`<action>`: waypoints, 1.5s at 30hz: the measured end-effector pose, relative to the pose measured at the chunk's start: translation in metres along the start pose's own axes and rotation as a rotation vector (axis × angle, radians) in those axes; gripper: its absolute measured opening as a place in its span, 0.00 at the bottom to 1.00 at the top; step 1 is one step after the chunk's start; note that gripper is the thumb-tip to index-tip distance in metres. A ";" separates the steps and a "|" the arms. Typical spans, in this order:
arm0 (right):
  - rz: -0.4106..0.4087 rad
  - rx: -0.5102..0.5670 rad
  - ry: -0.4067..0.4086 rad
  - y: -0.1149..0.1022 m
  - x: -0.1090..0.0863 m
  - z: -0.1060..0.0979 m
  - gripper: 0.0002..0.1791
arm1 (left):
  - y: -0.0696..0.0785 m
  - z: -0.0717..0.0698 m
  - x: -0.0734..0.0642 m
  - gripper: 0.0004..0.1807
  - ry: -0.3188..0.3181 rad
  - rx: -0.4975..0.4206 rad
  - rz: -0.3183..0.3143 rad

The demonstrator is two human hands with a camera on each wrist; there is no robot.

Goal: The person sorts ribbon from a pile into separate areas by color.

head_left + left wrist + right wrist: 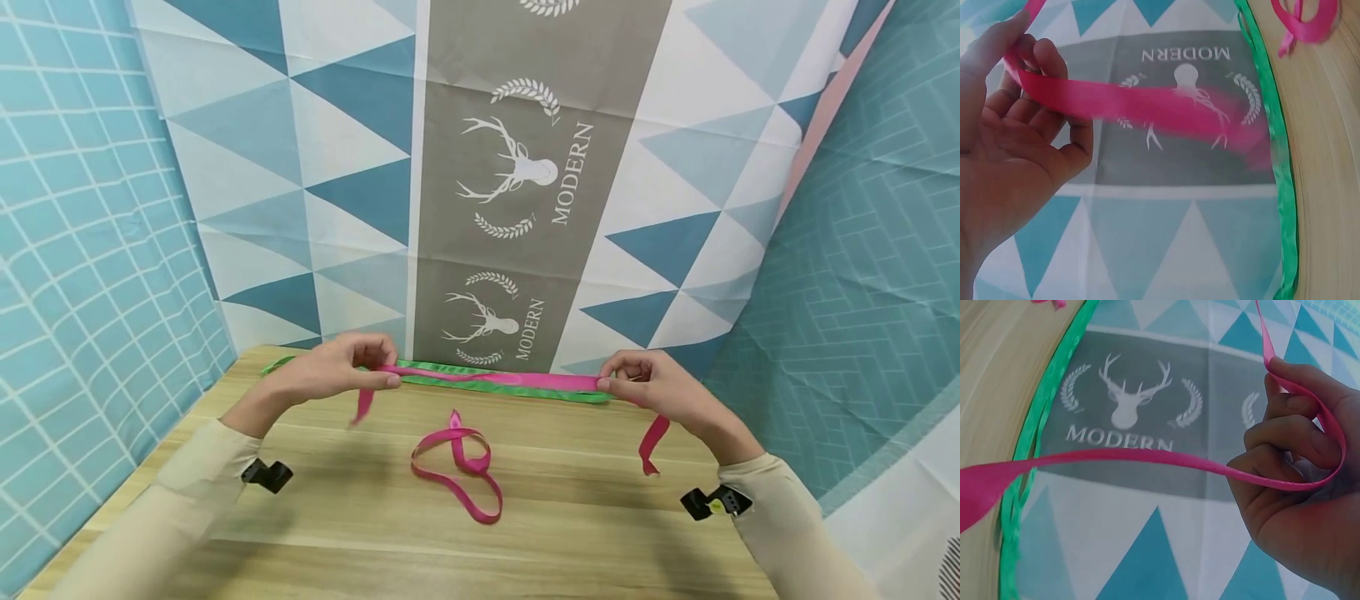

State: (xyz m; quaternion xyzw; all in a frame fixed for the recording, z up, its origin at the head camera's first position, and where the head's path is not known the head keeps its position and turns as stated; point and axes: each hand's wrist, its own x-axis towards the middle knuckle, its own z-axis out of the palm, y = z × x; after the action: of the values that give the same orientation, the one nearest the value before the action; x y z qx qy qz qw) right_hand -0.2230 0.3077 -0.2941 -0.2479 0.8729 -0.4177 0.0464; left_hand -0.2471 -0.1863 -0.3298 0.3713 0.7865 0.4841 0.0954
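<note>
across the middle of the head view, you hold a pink ribbon (555, 382) stretched sideways between your left hand (326, 371) and your right hand (663, 387). each hand pinches it between the thumb and the fingers, and the other fingers are curled. the wide spacing of the hands appears to keep this span nearly straight; its right part lies flat toward you, while its left part looks narrow and twisted.

each grip sits inboard of the ribbon's end, so a left tail (363, 406) and a right tail (654, 442) hang down. in the right wrist view, the tail passes through the palm and leaves below the curled fingers, a routing that likely steadies it. in the left wrist view, the hanging part is blurred.

behind the span, a green ribbon (1286, 219) lies along the far edge of the worktop (570, 533). contact between the two cannot be told.

at lower centre of the head view, a second pink ribbon (474, 463) lies in loose loops. it is apart from both hands, which probably leaves it clear of your present hold.
</note>
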 end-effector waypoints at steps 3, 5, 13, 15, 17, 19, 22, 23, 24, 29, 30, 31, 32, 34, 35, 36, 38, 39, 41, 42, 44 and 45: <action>0.023 0.016 0.035 0.013 -0.003 -0.005 0.09 | -0.002 -0.004 -0.008 0.09 0.007 -0.004 0.036; 0.039 0.030 0.051 0.023 -0.004 -0.009 0.10 | -0.003 -0.005 -0.013 0.08 -0.007 -0.040 0.054; 0.121 0.089 0.060 0.057 -0.008 -0.015 0.15 | -0.017 -0.002 -0.027 0.06 -0.081 -0.338 0.226; 0.131 0.114 0.049 0.063 -0.008 -0.015 0.15 | -0.022 -0.001 -0.027 0.08 -0.115 -0.449 0.312; 0.134 0.131 0.035 0.069 -0.007 -0.014 0.16 | -0.025 0.000 -0.028 0.09 -0.157 -0.564 0.376; 0.135 0.145 0.025 0.073 -0.007 -0.013 0.16 | -0.028 0.001 -0.028 0.10 -0.187 -0.617 0.420; 0.140 0.144 0.023 0.078 -0.007 -0.014 0.16 | -0.030 0.000 -0.030 0.16 -0.162 -0.574 0.395; 0.142 0.146 0.025 0.080 -0.007 -0.014 0.17 | -0.030 -0.001 -0.030 0.18 -0.122 -0.501 0.361; 0.144 0.141 0.029 0.081 -0.008 -0.015 0.17 | -0.030 -0.002 -0.031 0.19 -0.072 -0.416 0.309; 0.147 0.141 0.059 0.091 -0.011 -0.021 0.15 | -0.029 -0.007 -0.029 0.11 0.146 0.001 -0.037; 0.140 0.142 0.061 0.093 -0.012 -0.022 0.15 | -0.030 -0.008 -0.028 0.10 0.170 0.046 -0.083; 0.139 0.147 0.065 0.095 -0.012 -0.023 0.15 | -0.031 -0.009 -0.028 0.09 0.192 0.079 -0.116; 0.134 0.150 0.067 0.097 -0.012 -0.024 0.15 | -0.033 -0.010 -0.027 0.09 0.212 0.106 -0.144; 0.120 0.154 0.061 0.100 -0.012 -0.025 0.15 | -0.038 -0.012 -0.027 0.09 0.247 0.122 -0.170; 0.116 0.154 0.060 0.102 -0.012 -0.026 0.15 | -0.041 -0.014 -0.027 0.09 0.263 0.117 -0.178; 0.111 0.152 0.057 0.103 -0.012 -0.026 0.15 | -0.045 -0.016 -0.027 0.09 0.279 0.112 -0.187; 0.107 0.148 0.057 0.106 -0.012 -0.027 0.15 | -0.053 -0.021 -0.028 0.11 0.307 0.096 -0.203; 0.103 0.140 0.059 0.108 -0.012 -0.027 0.15 | -0.057 -0.024 -0.029 0.12 0.319 0.085 -0.212; 0.105 0.128 0.073 0.112 -0.011 -0.027 0.15 | -0.067 -0.030 -0.031 0.13 0.345 0.081 -0.240; 0.106 0.119 0.084 0.116 -0.010 -0.027 0.15 | -0.073 -0.033 -0.032 0.14 0.358 0.081 -0.253; 0.123 0.121 0.114 0.124 -0.009 -0.027 0.16 | -0.084 -0.038 -0.034 0.15 0.379 0.093 -0.276; 0.130 0.126 0.125 0.129 -0.008 -0.026 0.16 | -0.090 -0.041 -0.036 0.16 0.387 0.104 -0.286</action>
State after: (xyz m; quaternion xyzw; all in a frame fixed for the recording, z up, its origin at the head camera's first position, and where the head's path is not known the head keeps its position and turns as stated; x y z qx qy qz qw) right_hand -0.2741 0.3982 -0.3752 -0.1610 0.8602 -0.4826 0.0345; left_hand -0.2866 -0.2614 -0.3911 0.1610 0.8585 0.4869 -0.0088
